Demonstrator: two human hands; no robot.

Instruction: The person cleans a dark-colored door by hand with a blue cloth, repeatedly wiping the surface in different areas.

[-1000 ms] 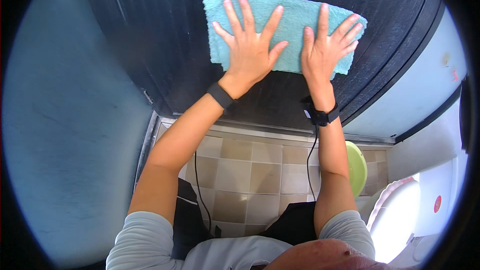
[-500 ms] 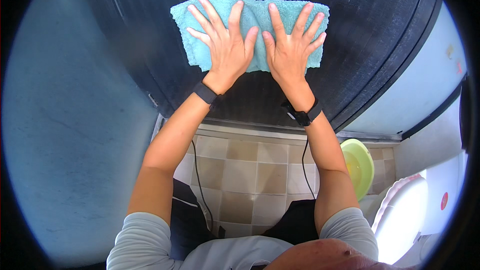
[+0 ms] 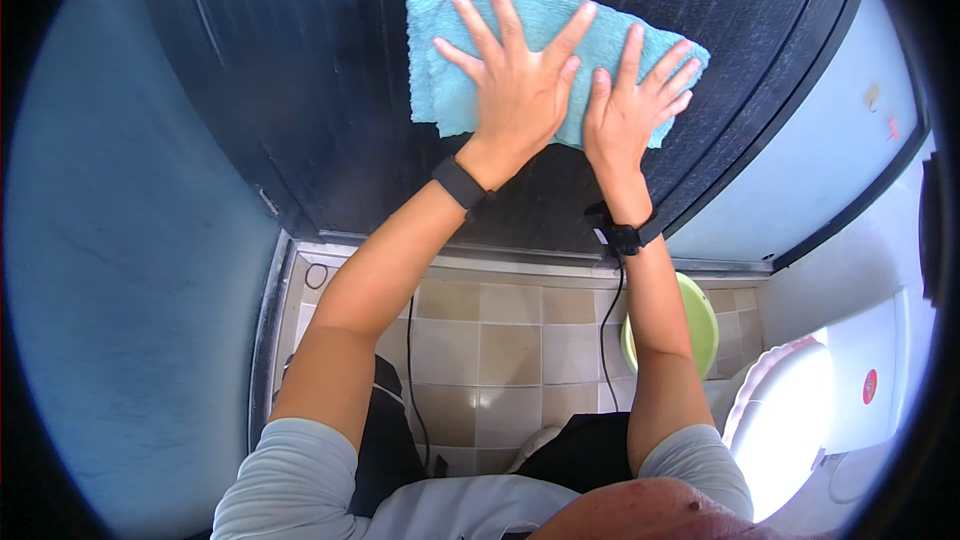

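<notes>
A turquoise terry towel [image 3: 445,90] is spread flat against a dark, ribbed door panel [image 3: 350,140]. On its middle lies my left hand [image 3: 518,90], palm down with the fingers spread wide. My right hand [image 3: 632,115] presses flat on the towel's right part, fingers apart, its thumb near the left hand's thumb. Neither hand grips the cloth. Each wrist wears a black band, and a thin black cable [image 3: 608,340] hangs from the right one.
A lime-green basin [image 3: 700,315] stands on the tiled floor [image 3: 510,350] to the right, partly behind my right forearm. Beyond it is a white toilet [image 3: 800,410]. A blue-grey wall [image 3: 120,240] fills the left. A metal sill [image 3: 480,260] runs below the panel.
Both hands have slid to the right along the panel with the towel under them. My left hand has come closer to the right one, and the towel now slopes down toward its right end.
</notes>
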